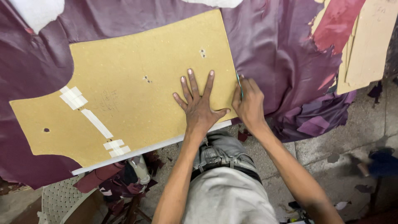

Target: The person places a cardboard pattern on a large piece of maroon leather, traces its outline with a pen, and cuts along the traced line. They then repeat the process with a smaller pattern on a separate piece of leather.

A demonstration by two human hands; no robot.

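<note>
The left hand [198,108] is lying flat with its fingers spread wide, pressing down on the near right corner of a big tan cardboard pattern [124,83]. It is gripping nothing, only weighing the board down. Just beside it, the right hand [248,103] is closed around a thin green-handled tool [239,83], which looks like a marker or a small blade, though I cannot tell which, and its tip is sitting against the pattern's right edge.

The pattern is resting on a sheet of dark purple leather [269,45] that is spreading across the white-edged table [153,148] and hanging off its right side. The board looks stiff and light, so it is probably apt to slide on the smooth hide unless a palm is holding it; pressing close to the edge being traced seems the sensible place. It is patched with strips of pale tape [93,120] and pierced by a few small holes, so it would likely bend at those mends if lifted by one corner; two hands at opposite sides would suit it better. The leather looks soft, limp and fairly slick, wrinkling where it is drooping.

Farther right, another pale board [367,45] and a reddish piece [336,25] are lying over the hide. Below the table, scraps [124,182] are piling up beside a pale plastic chair [58,199].
</note>
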